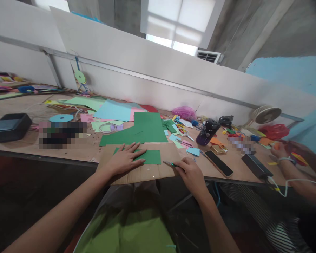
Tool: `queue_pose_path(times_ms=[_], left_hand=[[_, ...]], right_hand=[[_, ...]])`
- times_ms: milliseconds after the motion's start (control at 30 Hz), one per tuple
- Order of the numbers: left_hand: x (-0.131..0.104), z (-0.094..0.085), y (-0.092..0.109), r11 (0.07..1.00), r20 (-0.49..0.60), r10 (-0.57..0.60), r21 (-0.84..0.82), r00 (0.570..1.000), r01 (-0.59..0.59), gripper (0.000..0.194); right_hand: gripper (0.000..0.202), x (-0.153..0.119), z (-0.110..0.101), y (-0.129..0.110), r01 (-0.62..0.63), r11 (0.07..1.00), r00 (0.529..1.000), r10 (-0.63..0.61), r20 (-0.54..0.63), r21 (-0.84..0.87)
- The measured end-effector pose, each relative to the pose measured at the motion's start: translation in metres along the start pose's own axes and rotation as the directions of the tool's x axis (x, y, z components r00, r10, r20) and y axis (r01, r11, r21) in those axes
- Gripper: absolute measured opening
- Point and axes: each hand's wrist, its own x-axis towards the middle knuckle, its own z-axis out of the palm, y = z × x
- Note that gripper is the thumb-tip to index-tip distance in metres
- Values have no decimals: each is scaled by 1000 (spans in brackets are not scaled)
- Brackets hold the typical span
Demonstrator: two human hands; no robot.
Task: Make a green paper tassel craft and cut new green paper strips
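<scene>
My left hand (129, 157) lies flat with fingers spread on a small green paper strip (153, 157). Under the strip is a piece of brown cardboard (144, 172) at the table's front edge. My right hand (190, 172) is closed around a craft knife (169, 163) with a thin grey blade and a bit of green at the grip. Its tip points left, just right of the strip's end and over the cardboard. Larger green paper sheets (150, 126) lie just behind the cardboard. Most of the knife's handle is hidden in my fingers.
Right of my hand lie a phone (218, 163), a dark tumbler (207, 133) and a black power bank (256, 167). Coloured sheets (113, 110) and a cable coil (107, 128) are behind. A black box (10, 126) stands left. Another person's hand (279, 151) is at far right.
</scene>
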Motion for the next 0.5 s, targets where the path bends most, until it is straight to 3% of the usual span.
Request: queue_pose_path(times_ms=[200, 500], left_hand=[[0, 0, 0, 1000, 2, 1, 15, 1000, -1, 61], [0, -1, 1, 1000, -2, -1, 3, 1000, 1, 62]], right_hand=[[21, 3, 2, -6, 4, 1000, 999, -4, 40, -9], [22, 3, 3, -5, 33, 999, 999, -33, 11, 33]])
